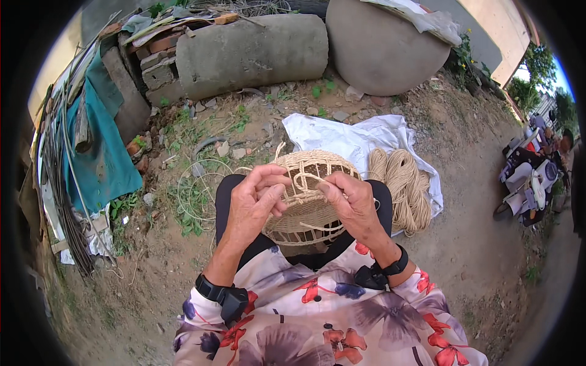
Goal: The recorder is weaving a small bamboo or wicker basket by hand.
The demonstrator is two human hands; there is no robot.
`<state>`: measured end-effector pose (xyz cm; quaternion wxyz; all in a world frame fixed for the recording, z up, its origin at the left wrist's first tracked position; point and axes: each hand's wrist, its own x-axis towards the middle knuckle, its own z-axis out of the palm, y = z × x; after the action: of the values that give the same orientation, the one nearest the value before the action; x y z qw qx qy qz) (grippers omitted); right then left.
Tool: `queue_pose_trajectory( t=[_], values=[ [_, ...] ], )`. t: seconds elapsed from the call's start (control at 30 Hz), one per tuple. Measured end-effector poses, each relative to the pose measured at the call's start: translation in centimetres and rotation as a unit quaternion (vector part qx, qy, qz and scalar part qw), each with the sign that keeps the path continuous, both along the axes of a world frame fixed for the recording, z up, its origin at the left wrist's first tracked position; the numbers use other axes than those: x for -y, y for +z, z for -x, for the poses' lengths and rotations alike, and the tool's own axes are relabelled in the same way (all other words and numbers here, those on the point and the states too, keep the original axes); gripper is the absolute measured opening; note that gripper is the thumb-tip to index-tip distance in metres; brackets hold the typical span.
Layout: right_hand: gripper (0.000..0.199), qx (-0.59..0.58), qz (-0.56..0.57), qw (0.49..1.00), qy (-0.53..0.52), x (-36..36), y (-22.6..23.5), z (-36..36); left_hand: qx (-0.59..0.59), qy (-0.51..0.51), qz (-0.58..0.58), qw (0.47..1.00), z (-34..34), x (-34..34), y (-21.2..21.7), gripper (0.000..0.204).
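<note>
Head view: a pale woven basket (pixel 300 215), ringed with open lattice, sits between the person's knees (pixel 224 194). The right hand (pixel 352 204) pinches a strand (pixel 312 175) at its rim; the left hand (pixel 259 194) half-curls, grip unclear. On stony earth (pixel 452 268), right, cord hanks (pixel 403 189) lie on white sheeting (pixel 342 130).

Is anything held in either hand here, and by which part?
Right hand: a tan cord, pinched by the right side of its loop over the basket. Left hand: cannot tell whether it grips.
</note>
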<state>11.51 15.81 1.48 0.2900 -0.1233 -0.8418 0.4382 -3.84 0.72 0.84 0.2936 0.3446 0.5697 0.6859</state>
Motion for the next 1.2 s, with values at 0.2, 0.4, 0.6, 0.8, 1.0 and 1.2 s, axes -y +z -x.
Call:
queue_pose_trajectory(
  t=[0.2,0.4,0.6,0.8,1.0,1.2],
  values=[
    [0.019,0.061,-0.173,0.981,-0.060,-1.0,-1.3,2.5,-0.236,0.018,0.090,0.967,0.6,-1.8,-3.2,0.039],
    [0.020,0.124,-0.248,0.960,-0.040,-2.0,-1.9,3.9,-0.265,0.019,0.075,0.961,1.2,-3.5,-3.7,0.045],
    [0.019,0.035,-0.331,0.942,-0.039,-2.5,-0.6,3.3,-0.279,0.078,0.096,0.952,1.4,-2.8,-3.3,0.041],
    [0.027,-0.062,-0.120,0.990,0.026,-0.2,2.5,3.4,-0.149,0.110,0.038,0.982,2.0,2.5,0.6,0.027],
    [0.023,0.019,0.054,0.987,0.149,3.2,0.7,3.7,0.002,0.035,-0.058,0.998,0.5,2.3,1.1,0.018],
    [0.007,-0.049,0.046,0.998,-0.004,2.1,-0.7,2.4,0.004,0.037,-0.026,0.999,0.3,0.2,-1.6,0.024]
  ],
)
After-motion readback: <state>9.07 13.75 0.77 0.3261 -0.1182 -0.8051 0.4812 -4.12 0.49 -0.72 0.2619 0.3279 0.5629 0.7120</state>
